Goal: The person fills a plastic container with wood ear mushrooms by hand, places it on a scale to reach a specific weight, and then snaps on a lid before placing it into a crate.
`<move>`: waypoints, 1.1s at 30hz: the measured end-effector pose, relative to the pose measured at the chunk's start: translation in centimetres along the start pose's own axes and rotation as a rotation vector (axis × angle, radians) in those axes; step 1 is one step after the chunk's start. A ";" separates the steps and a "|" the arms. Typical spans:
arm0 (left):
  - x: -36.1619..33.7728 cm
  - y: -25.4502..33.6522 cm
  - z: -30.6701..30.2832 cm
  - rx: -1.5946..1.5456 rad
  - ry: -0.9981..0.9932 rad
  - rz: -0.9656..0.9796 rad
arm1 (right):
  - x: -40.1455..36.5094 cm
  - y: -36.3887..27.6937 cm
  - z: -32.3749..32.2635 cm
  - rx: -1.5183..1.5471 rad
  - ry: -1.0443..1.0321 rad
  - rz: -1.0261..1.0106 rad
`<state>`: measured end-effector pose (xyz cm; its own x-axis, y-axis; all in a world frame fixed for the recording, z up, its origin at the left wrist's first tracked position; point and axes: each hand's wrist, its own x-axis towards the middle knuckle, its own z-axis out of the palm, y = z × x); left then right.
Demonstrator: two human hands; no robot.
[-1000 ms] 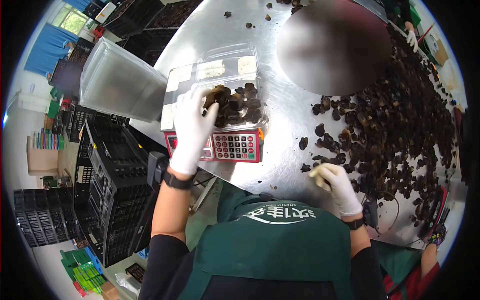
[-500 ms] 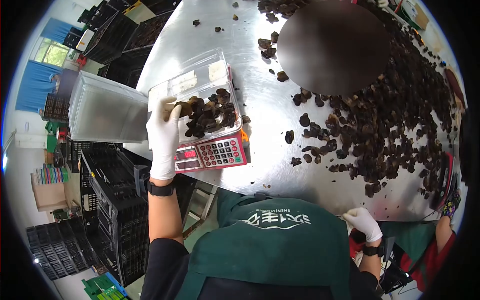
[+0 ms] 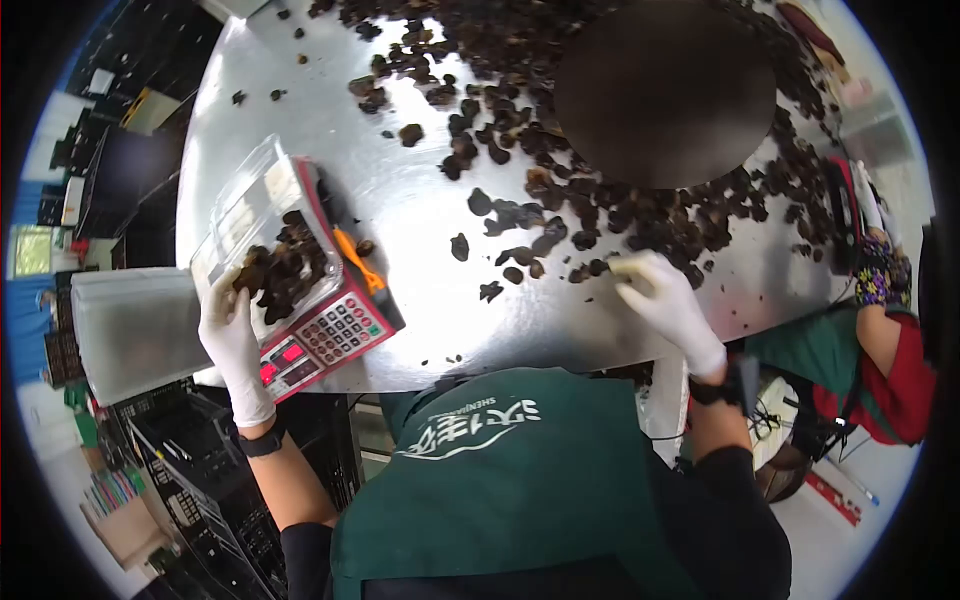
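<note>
My left hand (image 3: 230, 335), in a white glove, is at the near left edge of a clear plastic container (image 3: 238, 222). Its thumb and fingers pinch a brown piece (image 3: 248, 279) beside a pile of dark, wrinkled fungus-like pieces (image 3: 290, 268). The container rests on a red scale (image 3: 340, 328) with a keypad and a lit display. My right hand (image 3: 662, 305), also white-gloved, hovers over the near part of the metal table, by scattered dark pieces (image 3: 597, 268). Thumb and fingers are apart, with nothing visible between them.
An orange-handled tool (image 3: 360, 262) lies beside the scale. Stacked clear containers (image 3: 140, 335) stand at the left, near black crates (image 3: 215, 470). Many dark pieces cover the table's far side. A co-worker's patterned-gloved hand (image 3: 873, 285) is at the right. A dark blurred oval hides part of the table.
The view has shifted, so the scale and container appear further left and tilted. My right hand has risen from beside the apron to over the table and opened. My left hand remains at the container.
</note>
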<state>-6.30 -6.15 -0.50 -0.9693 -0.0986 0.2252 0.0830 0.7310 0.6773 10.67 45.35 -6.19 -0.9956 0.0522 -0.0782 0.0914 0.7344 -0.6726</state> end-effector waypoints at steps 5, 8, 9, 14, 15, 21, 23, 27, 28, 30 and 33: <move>-0.8 1.1 1.6 0.291 -0.077 0.110 | 5.9 -2.9 4.9 -0.155 0.193 -0.175; -0.1 0.2 1.6 0.151 0.016 0.000 | 7.9 -3.5 6.9 -0.153 0.197 -0.183; -0.1 0.4 1.4 0.159 0.013 0.019 | 8.3 -3.7 7.1 -0.154 0.203 -0.177; -0.9 0.3 0.2 0.174 0.017 0.198 | 9.6 -1.4 5.4 -0.211 0.370 -0.102; -0.9 0.3 0.1 0.192 0.011 0.200 | 9.9 -1.0 5.0 -0.225 0.383 -0.093; -1.0 0.1 1.5 0.181 0.025 0.117 | 13.6 -1.2 7.0 -0.135 0.166 -0.182; -1.0 0.4 1.8 0.194 0.043 0.113 | 14.9 -1.5 8.0 -0.265 0.224 -0.228; -0.9 -0.5 1.4 0.235 0.083 0.098 | 17.5 -0.2 9.5 -0.108 0.361 -0.258; -1.0 -0.9 1.2 0.228 0.091 0.084 | 18.0 -0.4 9.3 -0.087 0.355 -0.272; -1.1 -0.9 1.0 0.229 0.102 0.062 | 19.2 -1.1 9.2 -0.046 0.344 -0.285; -1.4 1.1 1.5 0.265 0.105 0.059 | 21.1 -4.4 9.2 0.034 0.287 -0.312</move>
<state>-5.18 -4.19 -1.09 -0.9343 -0.1103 0.3391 0.0614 0.8870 0.4576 -10.55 37.03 -11.64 -0.9409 0.0209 0.3382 -0.2197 0.7222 -0.6559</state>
